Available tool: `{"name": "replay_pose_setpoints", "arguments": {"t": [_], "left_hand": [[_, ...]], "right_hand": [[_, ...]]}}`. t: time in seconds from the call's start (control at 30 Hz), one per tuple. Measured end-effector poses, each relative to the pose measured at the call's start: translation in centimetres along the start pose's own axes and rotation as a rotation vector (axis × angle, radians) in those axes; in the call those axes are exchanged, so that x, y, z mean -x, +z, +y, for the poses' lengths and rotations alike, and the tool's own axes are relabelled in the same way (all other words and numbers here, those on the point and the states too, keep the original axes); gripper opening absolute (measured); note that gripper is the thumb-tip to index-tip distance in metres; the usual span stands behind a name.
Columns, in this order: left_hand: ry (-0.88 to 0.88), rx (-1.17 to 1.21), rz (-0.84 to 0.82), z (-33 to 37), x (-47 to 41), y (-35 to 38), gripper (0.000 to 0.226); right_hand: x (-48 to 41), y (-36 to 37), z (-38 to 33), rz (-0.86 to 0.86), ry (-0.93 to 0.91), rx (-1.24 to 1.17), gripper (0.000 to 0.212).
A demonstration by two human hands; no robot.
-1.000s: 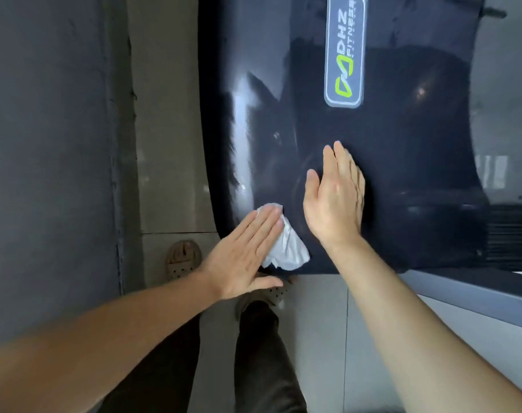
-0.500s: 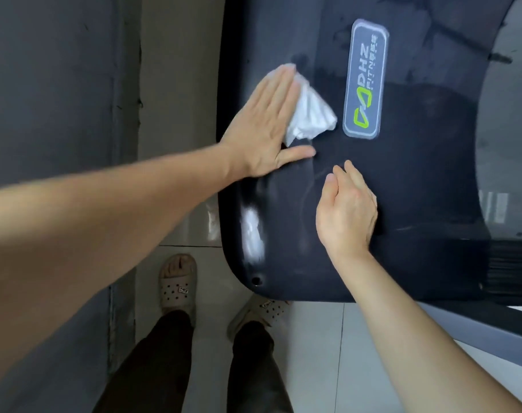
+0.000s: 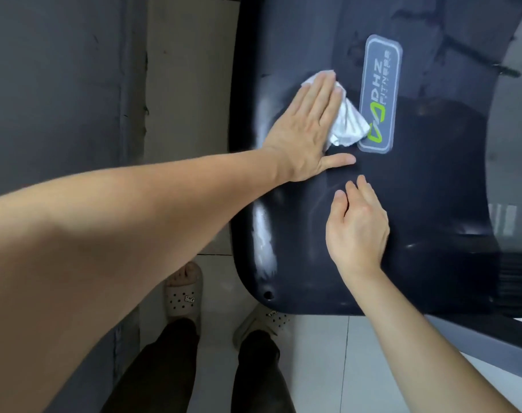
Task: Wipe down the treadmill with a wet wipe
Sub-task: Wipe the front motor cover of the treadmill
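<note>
Wiping is under way: left hand (image 3: 306,131), fingers straight and together, presses the wet wipe (image 3: 139,123) flat on the treadmill's dark cover (image 3: 432,189) beside the logo badge (image 3: 380,93), right hand (image 3: 358,228) resting relaxed nearby; next likely calls for sweeping unwiped areas.

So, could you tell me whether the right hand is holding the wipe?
No, the left hand presses the wipe flat; the right hand rests bare on the treadmill cover.
</note>
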State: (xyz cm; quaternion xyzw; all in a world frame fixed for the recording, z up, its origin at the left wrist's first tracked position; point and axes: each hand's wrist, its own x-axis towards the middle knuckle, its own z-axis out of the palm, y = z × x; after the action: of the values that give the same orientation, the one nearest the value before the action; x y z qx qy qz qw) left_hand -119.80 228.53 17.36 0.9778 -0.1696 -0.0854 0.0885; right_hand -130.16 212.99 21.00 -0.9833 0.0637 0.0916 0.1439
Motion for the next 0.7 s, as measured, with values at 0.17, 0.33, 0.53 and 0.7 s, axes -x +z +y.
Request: {"name": "replay_pose_setpoints", "arguments": {"t": [0.17,0.33,0.53,0.7], "left_hand": [[-0.342,0.174,0.133,-1.9,1.1,1.4,0.110],[-0.752,0.497,0.186,-0.4,3.5,2.1,0.098],[-0.996,0.832,0.112,5.3,12.2,2.9,0.095],[-1.137,1.146,0.192,2.2,10.7,2.1,0.076]], "right_hand": [[-0.2,-0.2,-0.4,-0.016,0.002,0.021,0.052],[0.0,0.3,-0.6,-0.039,0.009,0.086,0.044],[0.4,0.4,-2.0,0.015,-0.089,0.182,0.055],[-4.4,0.1,-5.9,-0.013,-0.515,0.216,0.054]]}}
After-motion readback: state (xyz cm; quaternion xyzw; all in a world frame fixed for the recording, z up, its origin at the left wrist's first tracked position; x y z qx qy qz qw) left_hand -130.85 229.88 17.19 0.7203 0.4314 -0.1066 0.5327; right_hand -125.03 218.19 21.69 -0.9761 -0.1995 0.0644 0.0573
